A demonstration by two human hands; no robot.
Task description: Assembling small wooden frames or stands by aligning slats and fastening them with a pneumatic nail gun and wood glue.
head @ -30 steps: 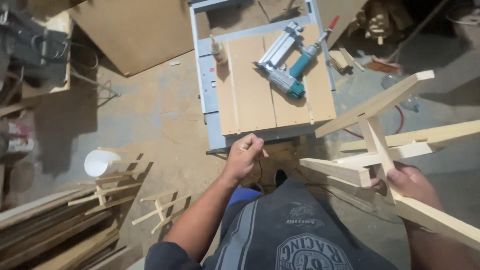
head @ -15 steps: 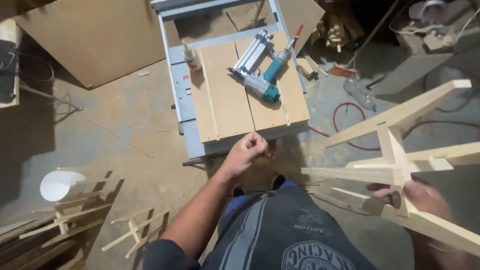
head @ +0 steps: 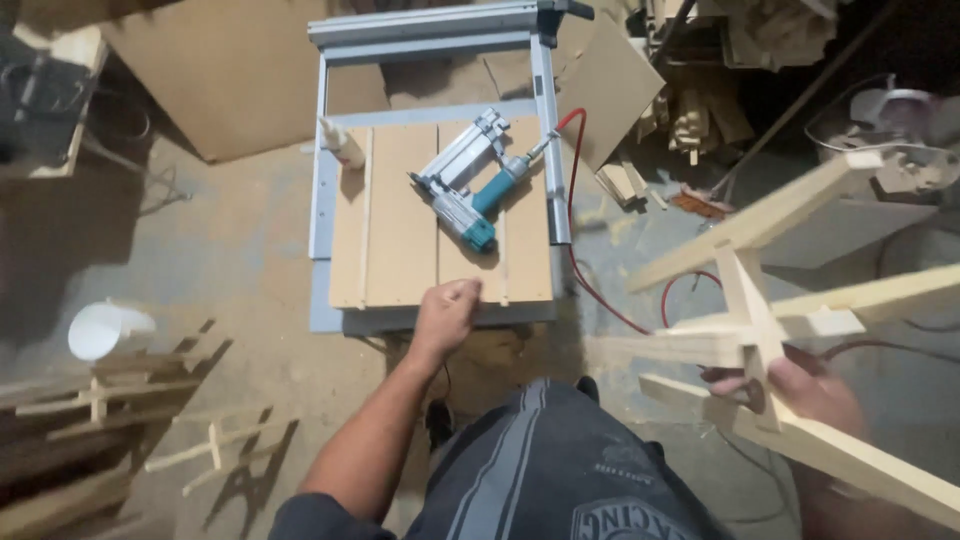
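Dim, warm light from above; the bench [head: 400,250] is brightest, corners sink into shadow, the wooden frame [head: 770,320] is motion-blurred

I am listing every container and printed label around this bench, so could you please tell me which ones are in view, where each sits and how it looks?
Small white squeeze bottle with a pale cap: far left corner of the wooden bench top, upright.
White plastic bucket: on the floor at far left, beside wooden frames, tipped on its side.
Printed emblem with pale lettering: on the person's dark grey shirt, bottom centre.
No signs or screens show.
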